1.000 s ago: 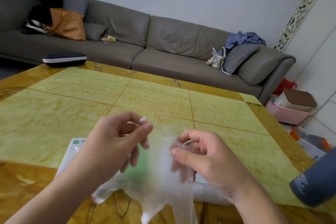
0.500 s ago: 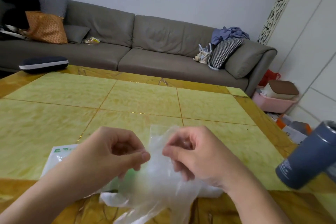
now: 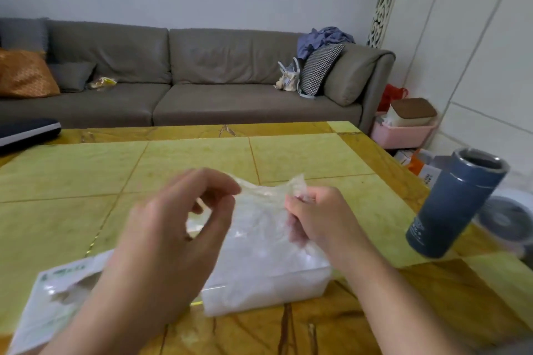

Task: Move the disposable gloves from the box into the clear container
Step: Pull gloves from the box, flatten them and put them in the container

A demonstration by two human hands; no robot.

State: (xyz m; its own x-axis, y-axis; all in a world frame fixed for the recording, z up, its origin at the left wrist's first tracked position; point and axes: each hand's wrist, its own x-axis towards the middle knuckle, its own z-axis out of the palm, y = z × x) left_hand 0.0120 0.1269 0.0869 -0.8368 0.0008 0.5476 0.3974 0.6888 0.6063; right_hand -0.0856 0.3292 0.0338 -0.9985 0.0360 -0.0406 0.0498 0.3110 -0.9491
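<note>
Above the clear container (image 3: 268, 285), both hands pinching a glove (image 3: 259, 210), left hand (image 3: 173, 228), right hand (image 3: 314, 216), box (image 3: 57, 294) near left, blue flask (image 3: 452, 204) right, hands now spread wider than before.

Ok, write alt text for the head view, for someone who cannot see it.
Two bare hands, left hand and right hand, pinch a thin clear disposable glove stretched between them above a clear container on a yellow tiled table. The glove box lies at left, a blue tumbler at right.
</note>
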